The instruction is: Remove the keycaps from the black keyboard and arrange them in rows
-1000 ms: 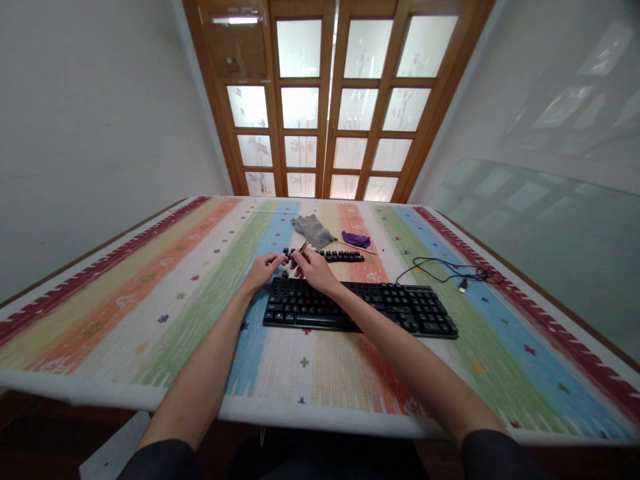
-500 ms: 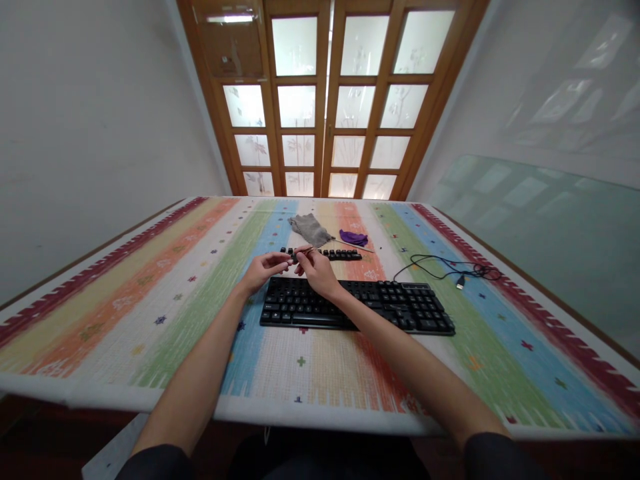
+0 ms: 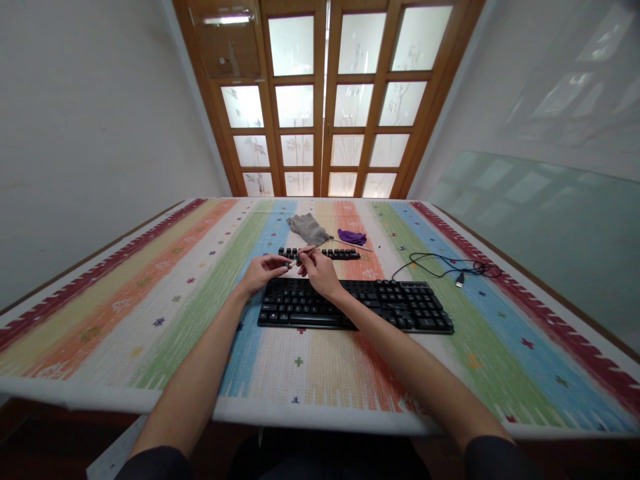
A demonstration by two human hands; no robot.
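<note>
My left hand (image 3: 263, 273) pinches a small dark keycap (image 3: 287, 265) between thumb and fingers, just above the upper left of a black keyboard (image 3: 295, 311). Close beside it, my right hand (image 3: 321, 273) has its fingers closed around a thin stick-like tool (image 3: 309, 249); its kind is too small to make out. The tool's pale tip points toward the keycap. Behind the hands lies a row of loose black keycaps (image 3: 343, 255), partly hidden by the right hand. My right forearm crosses over the keyboard's middle.
A grey cloth (image 3: 309, 229) and a purple cloth (image 3: 353, 237) lie beyond the keycaps, with a thin rod (image 3: 357, 247) beside them. The keyboard's cable (image 3: 430, 256) coils at the right, ending in a USB plug (image 3: 459, 281). A striped tablecloth (image 3: 165, 347) covers the table.
The fingertips have shifted slightly, and the dark keycap and the tool's pale tip now show between the hands. The keyboard, cloths and loose keycaps stay in place.
</note>
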